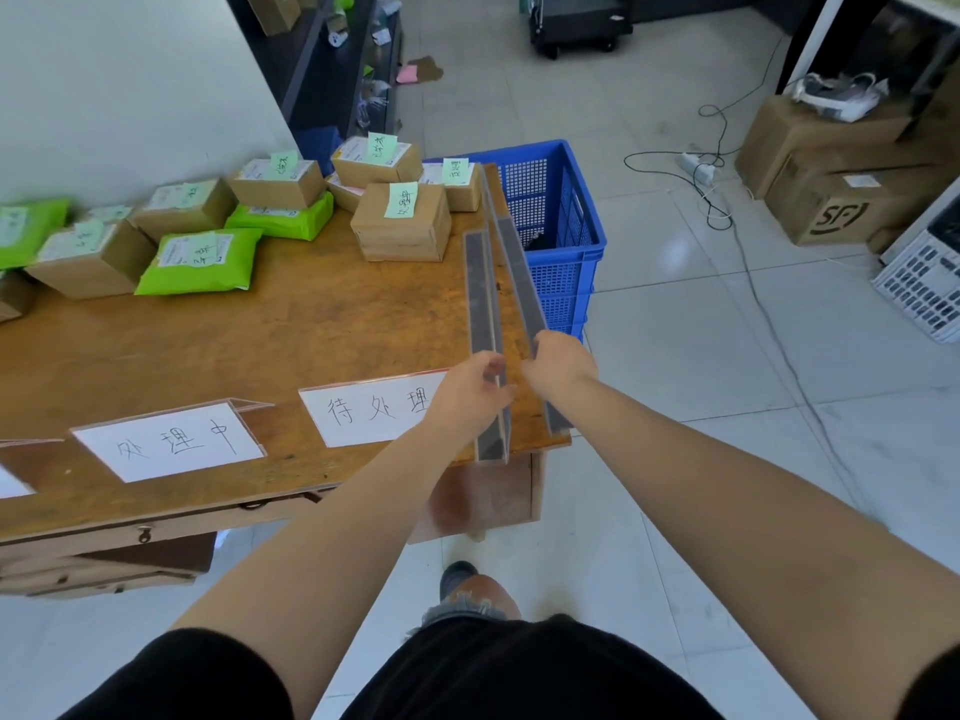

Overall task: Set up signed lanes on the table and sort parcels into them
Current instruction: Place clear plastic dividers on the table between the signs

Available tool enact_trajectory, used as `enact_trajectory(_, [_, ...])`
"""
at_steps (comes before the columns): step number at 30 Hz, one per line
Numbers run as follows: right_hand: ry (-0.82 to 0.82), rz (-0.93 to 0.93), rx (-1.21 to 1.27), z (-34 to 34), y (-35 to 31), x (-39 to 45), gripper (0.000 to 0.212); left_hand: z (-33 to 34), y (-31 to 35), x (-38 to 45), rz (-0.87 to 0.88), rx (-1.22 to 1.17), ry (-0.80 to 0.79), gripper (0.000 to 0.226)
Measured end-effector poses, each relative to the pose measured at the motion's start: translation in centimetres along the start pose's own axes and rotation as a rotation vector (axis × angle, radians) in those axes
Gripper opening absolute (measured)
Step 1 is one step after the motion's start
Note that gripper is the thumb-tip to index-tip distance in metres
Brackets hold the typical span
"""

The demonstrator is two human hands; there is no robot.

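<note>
Two grey divider strips are seen at the table's [311,324] right end. The nearer strip [485,324] is pinched by the left hand [470,392]; the outer strip [519,272] is gripped by the right hand [561,363]. Two full signs [171,444] lie left of them.

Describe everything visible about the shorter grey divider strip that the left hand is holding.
The shorter divider strip is a long, narrow grey bar that looks like an angle profile with clear or pale edges, perhaps plastic. It runs along the wooden table near its right end, its near end reaching past the front edge. The left hand pinches it close to that near end. A longer, similar strip lies just to its right, held by the right hand. The 待处理 sign lies to its left.
</note>
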State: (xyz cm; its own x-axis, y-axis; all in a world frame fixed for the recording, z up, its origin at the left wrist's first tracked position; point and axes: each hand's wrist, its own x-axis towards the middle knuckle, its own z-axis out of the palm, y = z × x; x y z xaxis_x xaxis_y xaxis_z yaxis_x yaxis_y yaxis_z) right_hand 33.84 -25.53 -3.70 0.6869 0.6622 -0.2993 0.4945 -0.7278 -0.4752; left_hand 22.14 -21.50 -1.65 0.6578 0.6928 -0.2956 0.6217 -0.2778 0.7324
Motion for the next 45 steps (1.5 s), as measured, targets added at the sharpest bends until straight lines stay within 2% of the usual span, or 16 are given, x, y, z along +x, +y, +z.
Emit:
enact_trajectory(6, [-0.062,-0.006,-0.050,-0.1,-1.0,2.0,0.025,0.0,-0.3,0.8,-0.014,0.006,0.009,0.045])
enact_trajectory(10, [-0.016,0.007,-0.080,-0.3,-0.1,2.1,0.027,0.2,-0.3,1.4,-0.025,0.019,0.005,0.045])
enact_trajectory(17, [0.056,0.002,0.077,-2.6,1.0,1.3,0.018,0.8,1.0,2.0,0.040,0.054,0.034,0.049])
enact_trajectory(20, [0.079,-0.028,0.133,-4.4,1.6,0.6,0.029,1.0,2.3,2.4,0.058,0.012,0.048,0.050])
enact_trajectory(22, [0.131,-0.056,0.188,-5.9,1.7,-0.3,0.024,1.0,3.5,2.6,0.052,-0.063,0.054,0.049])
enact_trajectory(24, [0.205,-0.096,0.255,-7.5,1.5,-1.4,0.020,1.1,4.9,2.7,0.012,-0.163,0.041,0.045])
enact_trajectory(27, [0.299,-0.138,0.330,-8.3,1.5,-2.0,0.024,1.4,6.3,2.5,0.009,-0.246,0.009,0.014])
enact_trajectory(28, [0.304,-0.140,0.389,-8.0,1.8,-1.9,0.022,1.7,6.3,2.5,0.030,-0.256,-0.036,0.014])
enact_trajectory(30, [0.274,-0.110,0.520,-7.0,2.5,-1.4,0.024,2.2,6.2,2.3,0.030,-0.206,-0.113,0.031])
enact_trajectory(33, [0.178,-0.062,0.619,-4.6,3.7,-1.0,0.024,2.6,5.0,2.8,-0.013,-0.204,-0.072,0.029])
enact_trajectory(35, [0.116,-0.029,0.638,-3.2,4.1,-1.1,0.023,2.6,4.1,3.3,-0.073,-0.200,-0.061,0.037])
enact_trajectory(40, [0.037,-0.007,0.571,-0.5,5.4,-0.3,0.025,3.4,1.7,2.4,-0.108,-0.103,-0.132,0.041])
enact_trajectory(45, [0.009,-0.049,0.501,0.0,4.7,-0.8,0.019,4.6,0.3,2.6,-0.184,-0.169,-0.122,0.038])
